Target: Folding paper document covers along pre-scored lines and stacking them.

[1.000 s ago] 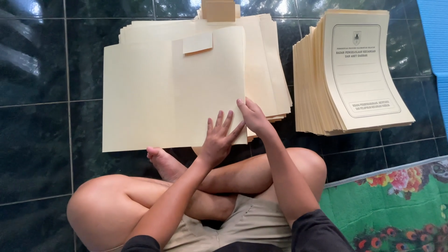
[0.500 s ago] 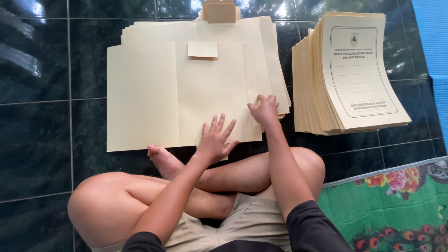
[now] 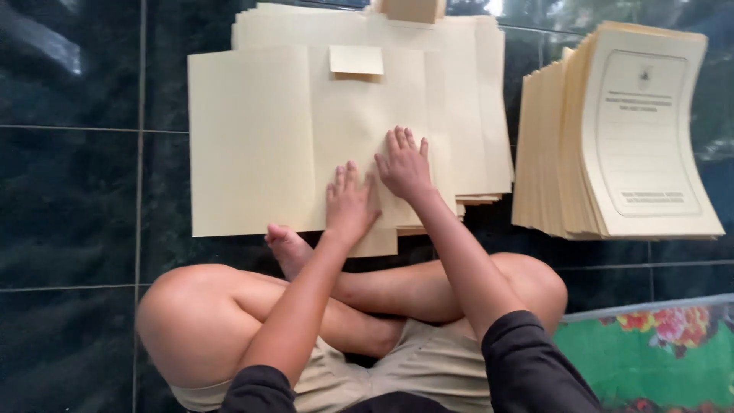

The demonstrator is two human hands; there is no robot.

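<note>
The person sits cross-legged on the dark tiled floor (image 3: pixel 69 199), both arms stretched forward over a spread-out cream paper folder (image 3: pixel 252 138) that lies in the upper middle of the frame on top of a pile of similar sheets (image 3: pixel 482 99). The left hand (image 3: pixel 349 206) lies flat, palm down and fingers loosely spread, on the folder's lower edge, gripping nothing. The right hand (image 3: pixel 405 164) rests just beside it, a little higher, also flat and open with fingers together, pressing on the paper near a vertical fold. A small cream flap (image 3: pixel 356 59) sits near the folder's top edge. At the right of the frame stands a slanting stack of printed cream covers (image 3: pixel 650 130), well apart from the hands. A green flowered mat (image 3: pixel 650 359) shows at lower right.
</note>
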